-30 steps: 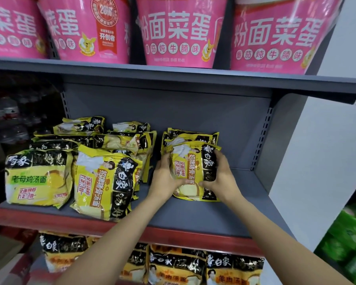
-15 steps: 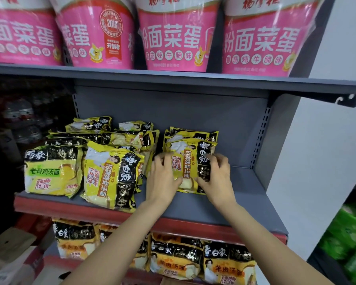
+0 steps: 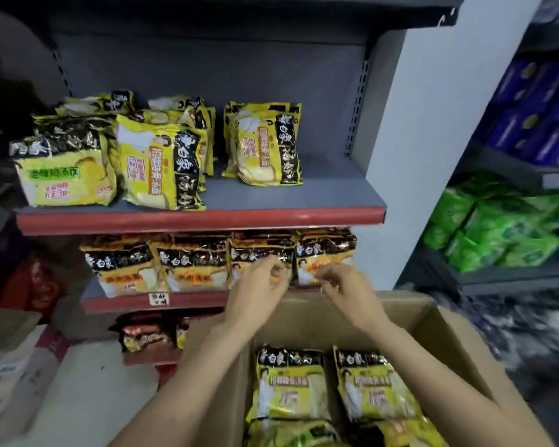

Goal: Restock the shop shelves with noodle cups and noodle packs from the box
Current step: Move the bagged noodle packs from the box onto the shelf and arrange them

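One head-worn view looks forward and down from just in front of the shelving. The grey shelf [image 3: 297,191] with yellow noodle packs [image 3: 265,146] lies far and high in frame; the open cardboard box [image 3: 449,343] sits near, below the lens. Both forearms reach in from the near edge. Right, another rack shows, blurred.

Box [image 3: 446,343] cut off at bottom edge; packs in box [image 3: 291,385] partly cropped. Floor at right [image 3: 530,333] motion-blurred. Far-left goods [image 3: 10,375] indistinct.
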Demonstrator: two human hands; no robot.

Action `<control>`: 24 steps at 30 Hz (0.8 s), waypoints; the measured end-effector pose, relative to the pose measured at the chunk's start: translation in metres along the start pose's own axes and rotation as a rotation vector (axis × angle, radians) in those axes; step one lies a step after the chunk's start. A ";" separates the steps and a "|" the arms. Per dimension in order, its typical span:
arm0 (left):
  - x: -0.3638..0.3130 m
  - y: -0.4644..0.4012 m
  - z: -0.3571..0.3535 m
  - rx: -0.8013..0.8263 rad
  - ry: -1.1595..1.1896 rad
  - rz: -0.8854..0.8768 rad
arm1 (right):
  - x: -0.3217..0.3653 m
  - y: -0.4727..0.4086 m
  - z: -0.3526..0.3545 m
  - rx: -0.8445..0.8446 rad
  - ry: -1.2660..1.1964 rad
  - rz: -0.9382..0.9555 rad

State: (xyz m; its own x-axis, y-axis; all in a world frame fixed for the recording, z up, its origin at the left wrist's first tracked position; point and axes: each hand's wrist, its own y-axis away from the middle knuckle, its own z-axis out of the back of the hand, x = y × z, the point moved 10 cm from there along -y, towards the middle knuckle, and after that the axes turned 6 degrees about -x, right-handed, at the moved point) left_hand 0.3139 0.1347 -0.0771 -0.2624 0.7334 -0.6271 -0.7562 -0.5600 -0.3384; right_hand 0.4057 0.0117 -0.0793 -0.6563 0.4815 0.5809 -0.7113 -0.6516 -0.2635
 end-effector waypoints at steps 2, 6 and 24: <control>0.009 0.027 -0.030 0.127 0.033 0.049 | -0.028 0.032 -0.012 0.062 0.026 -0.090; 0.035 0.069 -0.089 0.331 0.068 0.174 | -0.079 0.075 -0.032 0.161 0.090 -0.226; 0.116 0.122 -0.240 0.702 -0.255 0.224 | -0.223 0.095 -0.140 0.584 0.248 -0.285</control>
State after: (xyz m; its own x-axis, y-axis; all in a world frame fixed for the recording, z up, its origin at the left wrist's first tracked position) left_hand 0.3351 0.0584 -0.3596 -0.5194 0.7449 -0.4187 -0.8487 -0.3925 0.3545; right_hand 0.4492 -0.0763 -0.3417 -0.5515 0.7551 0.3544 -0.6583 -0.6550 0.3711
